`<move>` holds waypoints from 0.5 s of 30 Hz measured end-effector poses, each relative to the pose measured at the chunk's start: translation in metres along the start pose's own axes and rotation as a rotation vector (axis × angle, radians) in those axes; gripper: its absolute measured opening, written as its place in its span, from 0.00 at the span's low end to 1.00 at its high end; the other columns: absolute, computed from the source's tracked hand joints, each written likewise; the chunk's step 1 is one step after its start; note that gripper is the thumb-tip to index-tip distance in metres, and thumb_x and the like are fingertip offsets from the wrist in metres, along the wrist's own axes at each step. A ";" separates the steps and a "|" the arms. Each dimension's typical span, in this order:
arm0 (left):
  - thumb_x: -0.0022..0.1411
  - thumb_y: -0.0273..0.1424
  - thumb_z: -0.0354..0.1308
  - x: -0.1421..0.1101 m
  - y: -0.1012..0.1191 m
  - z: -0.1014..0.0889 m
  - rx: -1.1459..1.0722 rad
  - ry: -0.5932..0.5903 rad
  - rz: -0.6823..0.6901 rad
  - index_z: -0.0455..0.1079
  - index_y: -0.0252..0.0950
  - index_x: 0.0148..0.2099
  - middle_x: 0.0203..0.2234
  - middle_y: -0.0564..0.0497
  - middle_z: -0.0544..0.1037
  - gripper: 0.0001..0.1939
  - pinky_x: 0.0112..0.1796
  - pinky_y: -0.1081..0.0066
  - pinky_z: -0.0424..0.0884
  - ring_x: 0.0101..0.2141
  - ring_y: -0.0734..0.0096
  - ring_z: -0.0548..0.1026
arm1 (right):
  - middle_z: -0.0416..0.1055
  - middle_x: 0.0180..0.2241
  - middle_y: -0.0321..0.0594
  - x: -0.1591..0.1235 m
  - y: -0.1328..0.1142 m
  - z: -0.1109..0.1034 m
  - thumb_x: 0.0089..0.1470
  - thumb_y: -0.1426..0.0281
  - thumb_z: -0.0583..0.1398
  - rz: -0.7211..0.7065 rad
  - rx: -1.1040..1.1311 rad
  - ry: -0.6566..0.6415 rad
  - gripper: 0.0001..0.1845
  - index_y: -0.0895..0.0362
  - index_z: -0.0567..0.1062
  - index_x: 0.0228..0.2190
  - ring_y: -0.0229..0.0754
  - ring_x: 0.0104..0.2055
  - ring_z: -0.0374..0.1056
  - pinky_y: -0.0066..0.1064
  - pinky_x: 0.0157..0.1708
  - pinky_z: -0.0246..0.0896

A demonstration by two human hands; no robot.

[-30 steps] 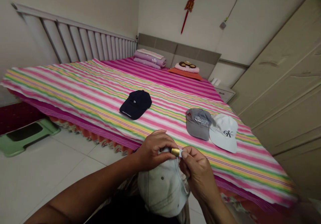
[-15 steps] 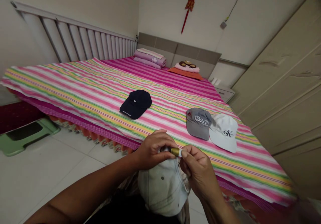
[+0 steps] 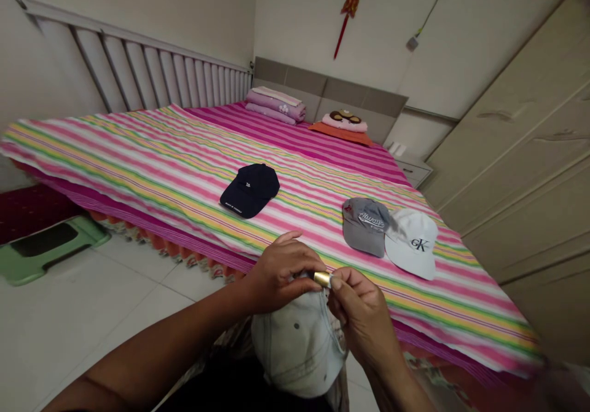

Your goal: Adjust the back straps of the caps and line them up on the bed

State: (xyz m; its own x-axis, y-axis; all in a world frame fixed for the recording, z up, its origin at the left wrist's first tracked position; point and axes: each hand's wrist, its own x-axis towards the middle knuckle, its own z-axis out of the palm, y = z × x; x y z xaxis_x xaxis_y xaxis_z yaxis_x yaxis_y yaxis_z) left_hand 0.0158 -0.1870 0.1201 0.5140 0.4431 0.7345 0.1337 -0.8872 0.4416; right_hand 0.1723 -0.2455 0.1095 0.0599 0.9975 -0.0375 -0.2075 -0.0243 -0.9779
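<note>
A pale denim-like cap [image 3: 297, 347] hangs below my hands, with its crown toward me and stitched panels showing. My left hand [image 3: 282, 270] and my right hand [image 3: 364, 313] both pinch at its back strap, on either side of a small brass strap buckle [image 3: 322, 278]. The fingertips partly hide the buckle and strap. Beyond my hands, on the striped bedsheet [image 3: 161, 166], lie a navy cap [image 3: 249, 190], a grey cap [image 3: 365, 226] with raised lettering, and a white cap [image 3: 412, 243] with dark letters. The grey and white caps touch.
The bed's far end holds folded pink bedding [image 3: 275, 106] and a pillow [image 3: 343, 126]. A wardrobe [image 3: 520, 154] stands along the right, a radiator [image 3: 152, 74] on the left wall. A green step stool [image 3: 46, 246] sits on the tiled floor [image 3: 92, 313].
The view has tilted slightly. My fingers have shifted a little on the buckle, and my left index finger is lifted more. The caps on the bed have not moved.
</note>
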 end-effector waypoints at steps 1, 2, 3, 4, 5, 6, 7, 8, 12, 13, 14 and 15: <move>0.55 0.33 0.55 0.000 0.001 -0.001 0.010 -0.004 -0.007 0.68 0.36 0.37 0.30 0.51 0.76 0.08 0.51 0.60 0.54 0.33 0.74 0.73 | 0.54 0.09 0.25 -0.001 0.000 -0.001 0.47 0.64 0.60 -0.006 -0.008 0.001 0.11 0.58 0.66 0.21 0.27 0.12 0.44 0.22 0.14 0.35; 0.56 0.34 0.55 0.000 0.003 -0.002 0.017 -0.009 -0.016 0.68 0.36 0.37 0.31 0.51 0.76 0.08 0.52 0.60 0.53 0.34 0.74 0.73 | 0.54 0.09 0.25 -0.001 0.000 -0.002 0.47 0.64 0.59 -0.008 -0.011 0.000 0.11 0.58 0.66 0.21 0.27 0.13 0.44 0.22 0.14 0.35; 0.56 0.34 0.54 0.000 0.005 -0.003 0.023 -0.014 -0.027 0.67 0.36 0.38 0.31 0.51 0.76 0.09 0.52 0.60 0.53 0.35 0.74 0.72 | 0.54 0.09 0.25 -0.002 0.000 -0.002 0.47 0.65 0.59 -0.011 -0.014 -0.001 0.11 0.58 0.66 0.22 0.27 0.13 0.44 0.22 0.14 0.36; 0.57 0.34 0.53 0.000 0.006 -0.003 0.029 -0.024 -0.043 0.67 0.36 0.39 0.32 0.51 0.76 0.09 0.52 0.60 0.53 0.36 0.73 0.72 | 0.54 0.09 0.25 -0.002 0.000 -0.002 0.48 0.65 0.59 -0.013 -0.019 0.001 0.11 0.58 0.66 0.22 0.27 0.13 0.44 0.22 0.14 0.36; 0.57 0.33 0.53 -0.001 0.008 -0.003 0.034 -0.037 -0.062 0.66 0.36 0.40 0.33 0.51 0.76 0.09 0.52 0.60 0.52 0.37 0.73 0.72 | 0.54 0.10 0.25 -0.003 -0.001 -0.002 0.48 0.65 0.59 -0.015 -0.022 0.003 0.11 0.58 0.66 0.22 0.27 0.13 0.44 0.22 0.14 0.36; 0.57 0.33 0.53 -0.001 0.010 -0.003 0.035 -0.049 -0.082 0.66 0.36 0.41 0.34 0.51 0.75 0.09 0.52 0.60 0.52 0.37 0.73 0.71 | 0.54 0.10 0.25 -0.003 -0.001 -0.002 0.48 0.65 0.59 -0.015 -0.020 0.003 0.11 0.58 0.66 0.22 0.27 0.13 0.44 0.22 0.14 0.36; 0.57 0.33 0.53 -0.002 0.012 -0.003 0.031 -0.059 -0.104 0.65 0.36 0.41 0.34 0.51 0.75 0.09 0.52 0.60 0.52 0.38 0.72 0.71 | 0.54 0.10 0.25 -0.004 -0.002 -0.001 0.48 0.65 0.59 -0.013 -0.010 -0.001 0.11 0.58 0.66 0.22 0.27 0.13 0.44 0.22 0.14 0.36; 0.57 0.32 0.53 -0.003 0.013 -0.003 0.023 -0.065 -0.127 0.65 0.36 0.41 0.34 0.51 0.75 0.09 0.52 0.60 0.52 0.38 0.72 0.71 | 0.54 0.10 0.25 -0.004 -0.002 0.000 0.47 0.65 0.59 -0.010 0.007 -0.007 0.11 0.58 0.66 0.22 0.27 0.13 0.44 0.22 0.14 0.36; 0.57 0.31 0.53 -0.006 0.018 0.000 -0.006 -0.046 -0.182 0.64 0.36 0.41 0.33 0.51 0.74 0.08 0.52 0.59 0.53 0.38 0.71 0.70 | 0.54 0.09 0.25 -0.005 -0.004 0.009 0.46 0.64 0.60 0.005 0.099 -0.032 0.12 0.58 0.65 0.21 0.27 0.13 0.42 0.22 0.14 0.34; 0.57 0.31 0.53 -0.007 0.019 0.000 -0.007 -0.039 -0.186 0.64 0.36 0.40 0.33 0.51 0.73 0.08 0.52 0.59 0.52 0.38 0.71 0.70 | 0.54 0.09 0.25 -0.005 -0.004 0.011 0.46 0.64 0.60 0.003 0.113 -0.032 0.12 0.58 0.65 0.20 0.27 0.12 0.42 0.22 0.14 0.34; 0.56 0.30 0.53 -0.007 0.019 0.001 -0.008 -0.029 -0.186 0.64 0.36 0.40 0.33 0.51 0.73 0.08 0.52 0.59 0.53 0.37 0.72 0.70 | 0.54 0.09 0.25 -0.006 -0.003 0.013 0.46 0.64 0.60 0.000 0.121 -0.031 0.13 0.58 0.65 0.20 0.27 0.13 0.42 0.22 0.14 0.34; 0.56 0.30 0.53 -0.008 0.019 0.002 -0.011 -0.016 -0.183 0.64 0.36 0.40 0.32 0.51 0.73 0.08 0.52 0.59 0.53 0.37 0.72 0.70 | 0.53 0.09 0.25 -0.006 -0.003 0.014 0.47 0.64 0.59 -0.006 0.123 -0.029 0.13 0.58 0.65 0.19 0.27 0.13 0.41 0.22 0.14 0.34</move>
State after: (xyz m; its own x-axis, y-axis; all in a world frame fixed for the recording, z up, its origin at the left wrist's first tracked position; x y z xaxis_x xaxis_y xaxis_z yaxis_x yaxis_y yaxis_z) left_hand 0.0158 -0.2073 0.1221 0.4954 0.5945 0.6333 0.2169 -0.7906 0.5726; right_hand 0.1589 -0.2503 0.1156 0.0337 0.9991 -0.0244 -0.3259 -0.0121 -0.9453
